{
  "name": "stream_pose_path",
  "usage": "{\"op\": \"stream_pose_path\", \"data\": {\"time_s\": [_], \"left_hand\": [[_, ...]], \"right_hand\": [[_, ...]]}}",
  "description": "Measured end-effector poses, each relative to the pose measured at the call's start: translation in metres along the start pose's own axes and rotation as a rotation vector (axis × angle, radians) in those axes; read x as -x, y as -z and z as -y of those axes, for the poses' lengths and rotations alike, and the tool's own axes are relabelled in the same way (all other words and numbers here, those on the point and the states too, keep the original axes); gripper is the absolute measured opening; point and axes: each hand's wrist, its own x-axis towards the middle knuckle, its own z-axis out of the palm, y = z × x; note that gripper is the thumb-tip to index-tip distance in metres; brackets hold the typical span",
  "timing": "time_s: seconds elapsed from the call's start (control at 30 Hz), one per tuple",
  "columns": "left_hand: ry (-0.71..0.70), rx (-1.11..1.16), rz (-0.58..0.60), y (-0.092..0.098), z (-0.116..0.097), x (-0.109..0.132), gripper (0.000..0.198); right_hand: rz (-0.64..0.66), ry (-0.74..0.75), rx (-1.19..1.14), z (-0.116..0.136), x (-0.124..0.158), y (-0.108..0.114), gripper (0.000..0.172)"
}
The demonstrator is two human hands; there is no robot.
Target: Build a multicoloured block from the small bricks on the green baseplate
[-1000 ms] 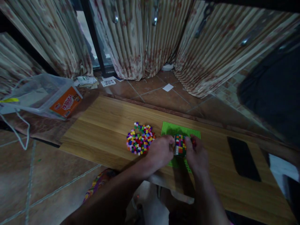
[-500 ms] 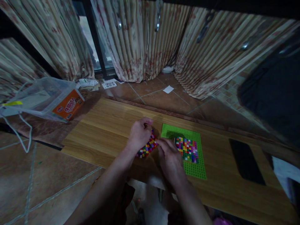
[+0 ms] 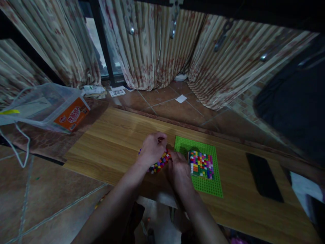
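A heap of small multicoloured toy bricks (image 3: 158, 166) lies on the wooden board, between and under my hands. My left hand (image 3: 153, 148) hovers over the heap's far side, its fingers curled together; whatever they may hold is too small to make out. At the heap's right edge is my right hand (image 3: 179, 168), fingers bent and pressed together, the tips partly hidden. Just right of it lies a green studded baseplate (image 3: 209, 188). On that plate sits a rectangular block of many-coloured bricks (image 3: 202, 164), packed side by side.
A black phone-like slab (image 3: 264, 177) rests on the wooden board (image 3: 101, 142) at the right. A clear plastic bin (image 3: 45, 117) with an orange label stands at the left. Behind the board are tiled floor, papers (image 3: 117, 92) and striped curtains (image 3: 149, 51).
My right hand has shifted slightly left, away from the brick block, and stays at the heap's edge. My left hand stays over the heap. The whole view has tilted a little.
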Motion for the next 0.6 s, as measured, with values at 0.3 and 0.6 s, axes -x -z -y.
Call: {"op": "stream_pose_path", "data": {"time_s": [0.3,0.6], "left_hand": [[0.002,-0.002,-0.002,0.0003,0.0032,-0.0031,0.021],[-0.011,-0.059,0.040,-0.0024,0.0031,-0.0032,0.023]], "right_hand": [[0.072,-0.041,-0.054,0.0008,-0.0016,0.0016,0.035],[0.099,-0.035,-0.056,0.0017,-0.0025,0.0032,0.031]]}}
